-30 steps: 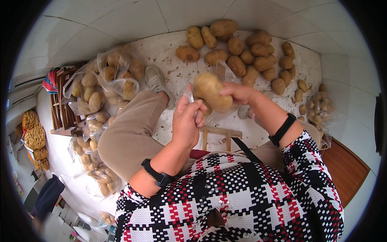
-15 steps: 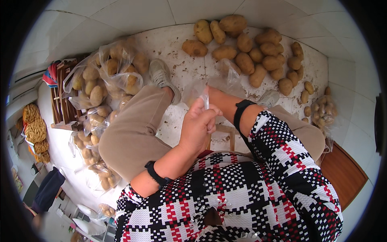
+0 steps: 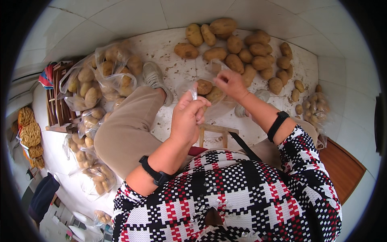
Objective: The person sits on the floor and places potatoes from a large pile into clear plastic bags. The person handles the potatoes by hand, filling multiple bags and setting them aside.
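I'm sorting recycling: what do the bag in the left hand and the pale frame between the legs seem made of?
The bag looks like thin, glossy clear plastic: potatoes show through and its creases shine. The pale frame is probably wood with a dull finish, from its tan, straight bars, though no grain is clear.

Tiled room corner, viewed from above.
Large pale wall tiles [image 3: 121, 20] border a white floor [image 3: 177, 68] marked with brown flecks. Left: slatted brown wooden furniture [image 3: 60, 101]. Right: a reddish-brown panel [image 3: 342, 169] near the wall. Light is brightest on the left-hand floor.
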`<state>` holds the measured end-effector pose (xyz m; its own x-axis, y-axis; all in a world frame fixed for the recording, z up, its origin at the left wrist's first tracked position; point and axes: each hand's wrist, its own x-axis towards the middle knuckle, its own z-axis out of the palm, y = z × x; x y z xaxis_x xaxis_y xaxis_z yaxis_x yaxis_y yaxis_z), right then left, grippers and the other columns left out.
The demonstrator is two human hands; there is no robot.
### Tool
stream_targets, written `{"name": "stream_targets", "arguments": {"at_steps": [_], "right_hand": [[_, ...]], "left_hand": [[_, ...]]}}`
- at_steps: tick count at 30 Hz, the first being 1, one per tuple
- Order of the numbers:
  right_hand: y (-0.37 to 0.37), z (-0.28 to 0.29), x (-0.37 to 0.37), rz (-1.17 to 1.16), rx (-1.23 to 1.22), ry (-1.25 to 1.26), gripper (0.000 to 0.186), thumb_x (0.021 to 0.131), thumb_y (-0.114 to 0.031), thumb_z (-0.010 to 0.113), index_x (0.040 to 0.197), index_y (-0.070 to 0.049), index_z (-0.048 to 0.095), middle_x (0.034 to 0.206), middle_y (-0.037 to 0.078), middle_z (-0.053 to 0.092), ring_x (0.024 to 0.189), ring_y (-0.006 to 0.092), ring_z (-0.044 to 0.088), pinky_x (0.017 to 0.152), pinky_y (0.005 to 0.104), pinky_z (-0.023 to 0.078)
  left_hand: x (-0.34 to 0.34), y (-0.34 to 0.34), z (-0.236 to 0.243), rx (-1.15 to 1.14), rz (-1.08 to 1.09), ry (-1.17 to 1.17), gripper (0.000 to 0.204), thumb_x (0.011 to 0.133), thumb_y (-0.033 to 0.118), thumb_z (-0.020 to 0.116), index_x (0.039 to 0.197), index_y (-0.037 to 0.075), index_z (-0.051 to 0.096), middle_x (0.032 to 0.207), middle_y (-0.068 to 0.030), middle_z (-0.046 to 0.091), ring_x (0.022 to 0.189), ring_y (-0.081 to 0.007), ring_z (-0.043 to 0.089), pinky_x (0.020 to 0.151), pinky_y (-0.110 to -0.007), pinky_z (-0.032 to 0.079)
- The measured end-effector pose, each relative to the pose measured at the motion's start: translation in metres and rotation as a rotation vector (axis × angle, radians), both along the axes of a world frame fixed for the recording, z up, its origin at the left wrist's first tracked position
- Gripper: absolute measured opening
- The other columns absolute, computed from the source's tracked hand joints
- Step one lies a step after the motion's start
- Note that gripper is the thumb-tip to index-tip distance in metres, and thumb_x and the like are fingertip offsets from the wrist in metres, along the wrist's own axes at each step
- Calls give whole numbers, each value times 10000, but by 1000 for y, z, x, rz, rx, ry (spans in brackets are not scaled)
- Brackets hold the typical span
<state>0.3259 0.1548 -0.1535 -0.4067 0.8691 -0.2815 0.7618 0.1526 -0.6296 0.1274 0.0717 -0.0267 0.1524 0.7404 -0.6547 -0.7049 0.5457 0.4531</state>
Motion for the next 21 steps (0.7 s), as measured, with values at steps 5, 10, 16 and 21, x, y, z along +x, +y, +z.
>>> {"name": "stream_targets", "arguments": {"at_steps": [5,10,16,21], "right_hand": [[37,-32,3,-306,260,-199,269,750,-239,666,857,-6,583,821,125,609,707,258,580,666,356,462],[37,-14,27,-615,-635,623,185,843,-186,582,903,-14,551,686,15,530,578,136,489,622,288,449],[-3,96,110,-595,-822,769,154,903,-186,508,866,-40,541,599,-52,380,487,61,334,542,235,395],[-36,142,146,-524,-889,705,181,894,-210,533,880,-29,539,606,-51,390,490,54,341,530,230,409]], "left_hand": [[4,2,0,27,-27,40,608,816,41,476,1369,-26,233,779,-56,570,501,-44,348,444,-181,270],[4,-4,1,23,-29,62,588,812,48,496,1349,-31,271,747,-54,563,489,-45,343,434,-188,266],[6,-11,0,35,-15,13,595,804,60,509,1342,-39,274,743,-66,572,481,-54,336,433,-191,256],[5,-15,3,22,27,-4,590,796,49,497,1335,-41,276,755,-76,583,482,-72,337,445,-203,262]]}}
